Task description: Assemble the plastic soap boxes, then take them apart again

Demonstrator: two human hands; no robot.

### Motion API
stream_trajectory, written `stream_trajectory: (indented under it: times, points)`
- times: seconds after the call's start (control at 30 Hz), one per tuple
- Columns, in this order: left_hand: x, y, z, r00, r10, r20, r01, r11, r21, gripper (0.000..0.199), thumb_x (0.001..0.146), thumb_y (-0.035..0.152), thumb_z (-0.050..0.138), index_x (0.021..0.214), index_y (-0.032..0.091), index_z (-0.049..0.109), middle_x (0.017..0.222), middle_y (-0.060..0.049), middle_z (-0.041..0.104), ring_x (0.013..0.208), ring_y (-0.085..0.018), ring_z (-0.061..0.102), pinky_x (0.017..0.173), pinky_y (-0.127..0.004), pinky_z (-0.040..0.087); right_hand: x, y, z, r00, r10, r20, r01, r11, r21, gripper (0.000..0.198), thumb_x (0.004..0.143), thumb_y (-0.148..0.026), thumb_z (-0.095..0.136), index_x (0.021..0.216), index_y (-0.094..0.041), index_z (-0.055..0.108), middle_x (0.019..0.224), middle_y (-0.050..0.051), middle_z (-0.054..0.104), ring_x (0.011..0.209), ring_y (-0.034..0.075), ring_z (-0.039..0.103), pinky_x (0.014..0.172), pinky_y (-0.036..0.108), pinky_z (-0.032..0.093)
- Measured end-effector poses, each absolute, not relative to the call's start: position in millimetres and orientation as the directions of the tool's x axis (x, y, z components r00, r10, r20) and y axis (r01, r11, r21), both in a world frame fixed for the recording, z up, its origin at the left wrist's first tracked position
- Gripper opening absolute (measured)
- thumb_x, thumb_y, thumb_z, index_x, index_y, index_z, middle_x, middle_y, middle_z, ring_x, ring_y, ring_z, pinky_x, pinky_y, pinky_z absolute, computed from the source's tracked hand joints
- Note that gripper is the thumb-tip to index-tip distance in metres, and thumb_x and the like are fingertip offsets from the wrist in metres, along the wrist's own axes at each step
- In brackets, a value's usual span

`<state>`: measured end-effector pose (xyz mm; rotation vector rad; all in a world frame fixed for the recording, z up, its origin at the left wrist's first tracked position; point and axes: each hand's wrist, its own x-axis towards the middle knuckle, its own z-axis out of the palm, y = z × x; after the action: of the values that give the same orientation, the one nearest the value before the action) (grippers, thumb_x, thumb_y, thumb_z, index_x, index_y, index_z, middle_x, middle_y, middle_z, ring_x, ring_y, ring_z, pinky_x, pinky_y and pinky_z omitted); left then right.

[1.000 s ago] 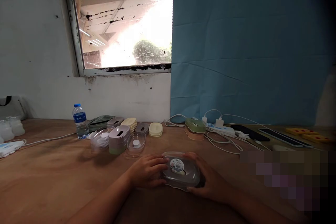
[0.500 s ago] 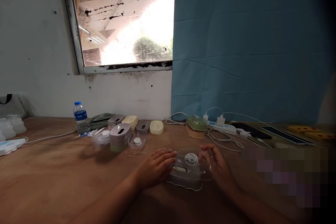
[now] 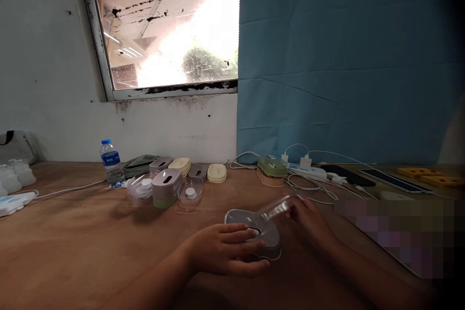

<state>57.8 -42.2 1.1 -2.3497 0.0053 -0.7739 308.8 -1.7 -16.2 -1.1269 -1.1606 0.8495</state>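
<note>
My left hand (image 3: 230,250) lies with its fingers stretched out over a rounded grey box (image 3: 271,237). A slot in the top of the box shows something pale inside, partly under my fingers. In my right hand (image 3: 310,218) a clear plastic cover (image 3: 278,209) is pinched at its right end. The cover is tilted almost edge-on above the box's right rear side; whether it touches the box, I cannot tell.
Behind stand lilac slotted boxes (image 3: 167,189), clear plastic covers (image 3: 191,193), cream lids (image 3: 217,173) and a water bottle (image 3: 112,164). A green-topped box (image 3: 271,167), white cables (image 3: 316,189) and phones (image 3: 395,184) lie at the back right.
My right hand has lifted and tilted the clear cover, which lay over the grey box, toward the upper right. My left hand has slid right and forward onto the box top.
</note>
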Motion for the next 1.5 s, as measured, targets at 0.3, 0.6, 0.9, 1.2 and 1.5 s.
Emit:
stream_trajectory:
  times: [0.3,0.6,0.9,1.2,1.5]
  points:
    - [61.7,-41.6,-3.7,0.836,-0.024,0.548,0.298,-0.818,-0.492,0.021,0.085,0.015,0.043,0.102,0.021,0.054,0.120,-0.001,0.054,0.114,-0.014,0.045,0.102,-0.029,0.033,291.0,-9.0,-24.7,0.087,0.987,0.134,0.070,0.128,-0.989,0.027,0.066,-0.041,0.054,0.081,-0.019,0.057,0.040,-0.009,0.039,0.030,0.008,0.035,0.033,0.020,0.024]
    - [60.6,-33.1,-3.6,0.872,0.105,0.479,0.321,-0.861,-0.395,0.018,0.088,0.016,0.038,0.095,0.015,0.055,0.084,-0.002,0.064,0.084,-0.013,0.055,0.086,-0.028,0.043,289.4,-10.3,-22.0,0.012,0.996,0.084,0.032,0.083,-0.996,0.030,0.068,-0.044,0.054,0.081,-0.017,0.055,0.040,-0.010,0.035,0.031,0.006,0.031,0.033,0.018,0.020]
    - [7.2,10.4,-5.4,0.553,0.417,0.721,0.702,-0.700,-0.133,0.019,0.086,0.016,0.041,0.098,0.016,0.056,0.088,-0.006,0.063,0.083,-0.017,0.054,0.081,-0.035,0.044,289.4,-13.3,-23.0,-0.103,0.982,0.159,0.002,0.160,-0.987,0.036,0.073,-0.051,0.049,0.085,-0.018,0.054,0.044,-0.008,0.042,0.034,0.006,0.033,0.035,0.019,0.022]
    - [-33.2,40.8,-22.9,0.362,0.601,0.712,0.773,-0.621,0.132,0.022,0.086,0.021,0.040,0.096,0.018,0.059,0.091,-0.007,0.064,0.086,-0.018,0.057,0.079,-0.033,0.045,295.1,-8.3,-28.4,-0.135,0.966,0.220,0.126,0.237,-0.963,0.035,0.074,-0.051,0.047,0.073,-0.017,0.056,0.043,-0.007,0.040,0.037,0.008,0.035,0.036,0.020,0.027]
    - [-34.6,39.5,-22.3,0.357,0.674,0.646,0.794,-0.584,0.170,0.021,0.080,0.015,0.045,0.092,0.020,0.061,0.087,-0.004,0.065,0.081,-0.017,0.058,0.080,-0.032,0.043,298.6,-8.1,-26.2,-0.167,0.957,0.238,0.199,0.269,-0.942,0.030,0.078,-0.045,0.046,0.072,-0.017,0.055,0.051,-0.005,0.045,0.048,0.010,0.043,0.045,0.021,0.034]
